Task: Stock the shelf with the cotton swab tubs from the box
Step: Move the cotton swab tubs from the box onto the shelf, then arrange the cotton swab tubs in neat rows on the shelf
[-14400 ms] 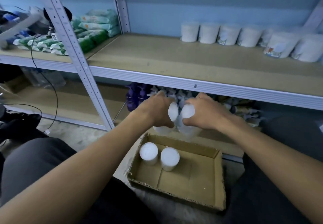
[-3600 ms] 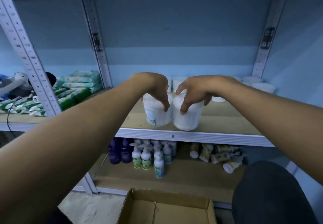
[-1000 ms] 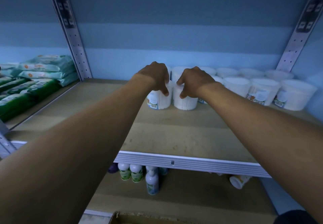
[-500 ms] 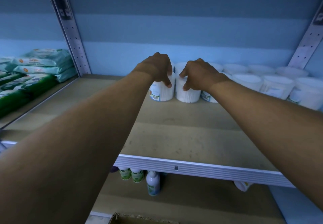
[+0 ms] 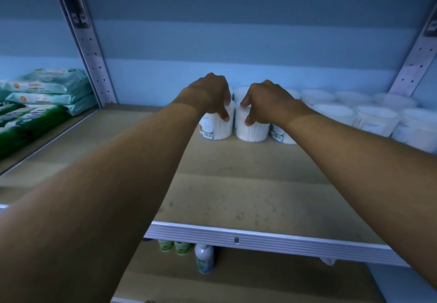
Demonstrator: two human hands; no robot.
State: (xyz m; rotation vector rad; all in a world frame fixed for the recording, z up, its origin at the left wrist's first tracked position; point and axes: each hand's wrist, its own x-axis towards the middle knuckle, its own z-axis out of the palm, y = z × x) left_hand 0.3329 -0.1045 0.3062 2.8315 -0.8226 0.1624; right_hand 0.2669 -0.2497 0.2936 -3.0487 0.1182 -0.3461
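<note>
- Left hand (image 5: 210,94): at the centre of the frame, reaching to the rear of the shelf (image 5: 248,184). The grip is clenched from above on the left tub (image 5: 216,128), with curled fingers over the lid and the thumb on the near wall.
- Right hand (image 5: 266,102): just right of centre. The grip is clenched from above on the right tub (image 5: 251,132) in the same manner, thumb on the near wall.
- Left tub: white, upright, standing on the shelf board. A label with a barcode shows at its lower left side.
- Right tub: white, upright, on the shelf board, just beside the left tub. Whether the two walls touch cannot be told.
- Stocked tubs (image 5: 376,120): a group of white tubs extends from the right tub toward the right edge of the frame, in two ranks along the rear wall. The nearest one (image 5: 280,135) stands just beside the right tub and is partly hidden by the right wrist.
- Shelf: tan board with a white ribbed front rail (image 5: 260,241) across the lower part of the frame.
- Upright post (image 5: 89,49): perforated metal, in the upper left of the frame.
- Wipe packs (image 5: 47,89): stacked at the left edge, beyond the post, with green packs (image 5: 26,122) in front of them.
- Bottles (image 5: 203,259): on the lower shelf, below the front rail, at lower centre.
</note>
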